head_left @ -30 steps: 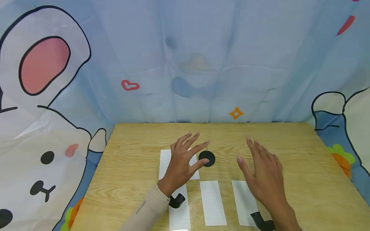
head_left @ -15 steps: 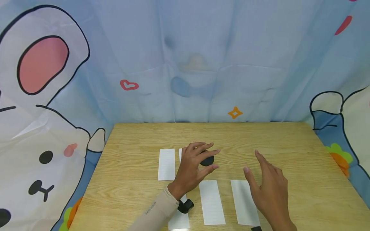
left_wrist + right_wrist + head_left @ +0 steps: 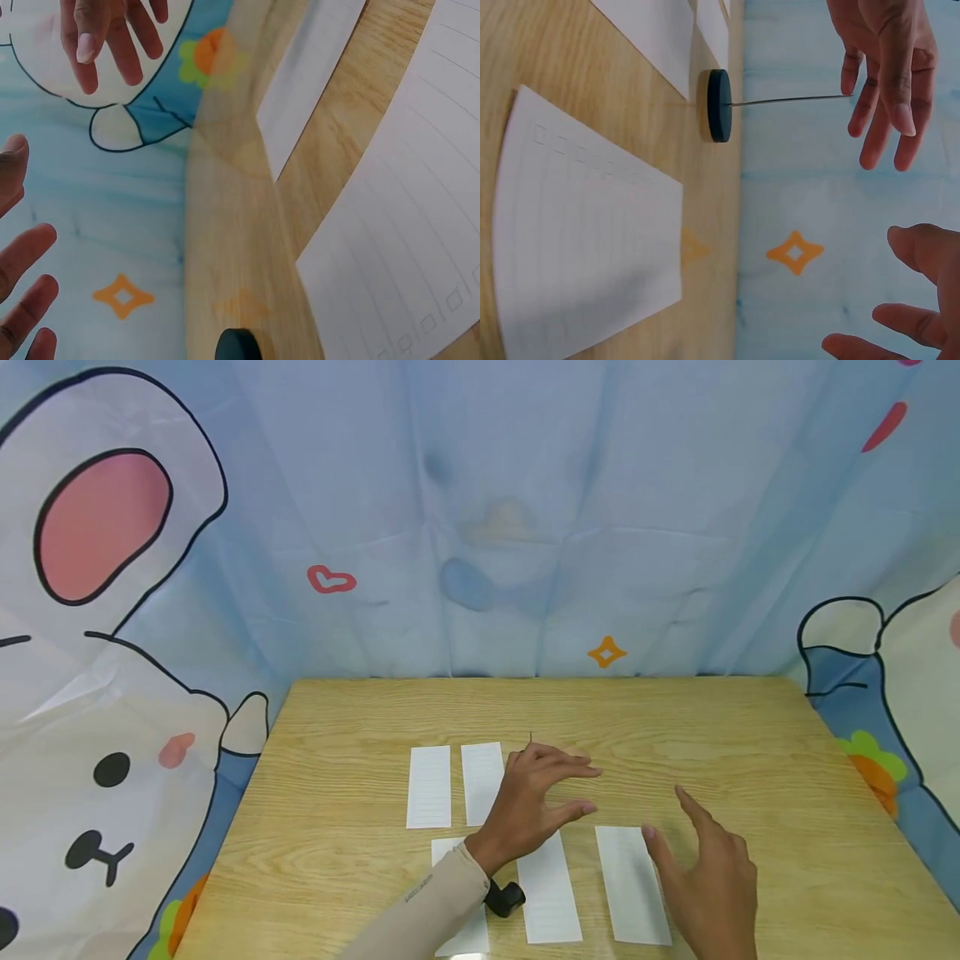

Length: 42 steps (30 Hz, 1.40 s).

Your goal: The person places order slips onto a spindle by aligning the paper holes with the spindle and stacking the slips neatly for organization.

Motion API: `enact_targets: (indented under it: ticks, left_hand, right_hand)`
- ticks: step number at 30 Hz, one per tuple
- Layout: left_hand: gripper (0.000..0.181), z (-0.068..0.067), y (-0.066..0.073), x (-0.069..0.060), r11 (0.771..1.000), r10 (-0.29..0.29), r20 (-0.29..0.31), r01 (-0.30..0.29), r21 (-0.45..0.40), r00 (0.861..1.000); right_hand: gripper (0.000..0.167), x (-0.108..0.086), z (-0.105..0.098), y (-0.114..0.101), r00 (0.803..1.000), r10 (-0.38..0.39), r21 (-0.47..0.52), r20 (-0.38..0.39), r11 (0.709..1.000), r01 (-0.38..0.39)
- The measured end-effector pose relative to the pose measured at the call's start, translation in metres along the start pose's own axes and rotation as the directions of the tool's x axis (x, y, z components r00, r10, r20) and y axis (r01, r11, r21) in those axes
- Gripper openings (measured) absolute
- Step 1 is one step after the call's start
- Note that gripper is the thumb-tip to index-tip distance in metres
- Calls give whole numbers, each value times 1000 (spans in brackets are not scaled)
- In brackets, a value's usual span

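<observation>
My left hand (image 3: 528, 806) hovers over the middle of the table, its fingers spread apart from the thumb and nothing between them. To its right my right hand (image 3: 708, 877) is also held in the air with fingers parted, above a white lined sheet (image 3: 633, 885). A black round base (image 3: 719, 105) with a thin upright rod (image 3: 787, 100) stands on the table, seen in the right wrist view. In the head view my left hand covers that base. Only the rod's tip shows there. Whether the left fingers touch the rod cannot be told.
More white sheets lie flat on the wooden table (image 3: 337, 718): two at the back left (image 3: 428, 787), others in the front row, such as the middle sheet (image 3: 550, 897). A blue cartoon curtain (image 3: 495, 527) hangs behind the table's far edge.
My left hand has moved right, passing in front of the black base. My right hand has drawn back slightly to the right and toward the front edge. The sheets stay put.
</observation>
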<state>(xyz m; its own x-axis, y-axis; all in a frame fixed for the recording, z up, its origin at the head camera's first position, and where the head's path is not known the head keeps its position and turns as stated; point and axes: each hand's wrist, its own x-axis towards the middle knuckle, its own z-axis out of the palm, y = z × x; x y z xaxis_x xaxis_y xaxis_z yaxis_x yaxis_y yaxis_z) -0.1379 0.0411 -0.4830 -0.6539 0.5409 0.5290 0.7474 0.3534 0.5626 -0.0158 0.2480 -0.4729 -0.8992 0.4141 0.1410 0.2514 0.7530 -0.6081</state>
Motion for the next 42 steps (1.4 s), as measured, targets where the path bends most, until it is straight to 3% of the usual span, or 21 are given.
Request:
enact_targets:
  ticks: [7, 17, 29, 42]
  left_hand:
    - [37, 12, -3, 3, 1000, -11, 59, 11, 2, 998]
    - [37, 30, -8, 10, 1000, 22, 116, -23, 1, 993]
    - [36, 47, -12, 19, 1000, 8, 214, -5, -14, 977]
    - [35, 62, -16, 25, 999, -23, 349, 30, -15, 937]
  right_hand:
    - [72, -8, 3, 10, 995, 90, 14, 30, 996, -90]
    - [70, -21, 9, 20, 989, 150, 3, -6, 989, -150]
    - [73, -35, 16, 38, 990, 137, -21, 38, 990, -137]
    - [77, -37, 23, 54, 973, 176, -99, 148, 982, -163]
